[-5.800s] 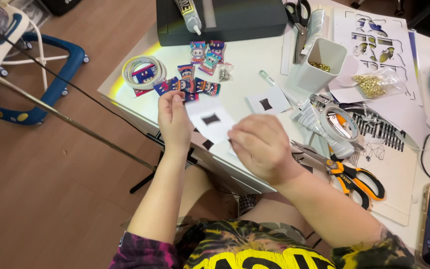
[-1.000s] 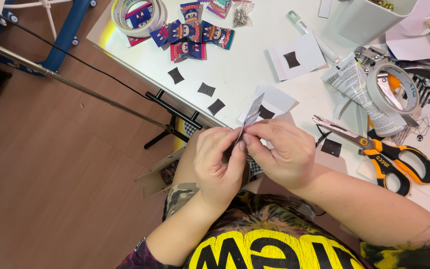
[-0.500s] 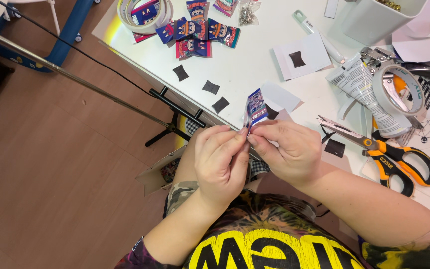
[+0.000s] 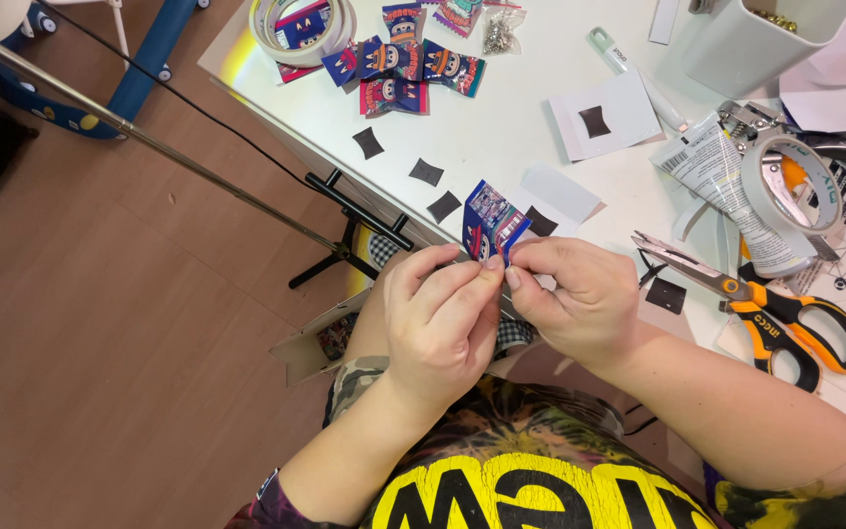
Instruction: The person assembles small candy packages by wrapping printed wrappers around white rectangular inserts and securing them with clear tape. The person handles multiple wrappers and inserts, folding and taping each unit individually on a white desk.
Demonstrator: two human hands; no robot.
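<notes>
My left hand (image 4: 440,318) and my right hand (image 4: 572,299) meet at the white table's near edge (image 4: 345,147), fingertips pinched together on a small blue folded printed card (image 4: 491,223) that stands up between them. Three small black squares (image 4: 425,172) lie on the table just beyond my hands. A white paper sheet with a black square (image 4: 607,121) lies further back. More of the colourful printed cards (image 4: 405,73) sit in a cluster at the far left of the table.
Orange-handled scissors (image 4: 774,312) lie right of my right hand. Tape rolls sit at the right (image 4: 785,191) and the far left (image 4: 304,27). A white cup (image 4: 751,44), a white glue stick (image 4: 629,73) and a metal rod (image 4: 149,147) over the wooden floor are around.
My hands came back from the table to its near edge and took up a blue card. In the last second the card rose upright between my fingertips.
</notes>
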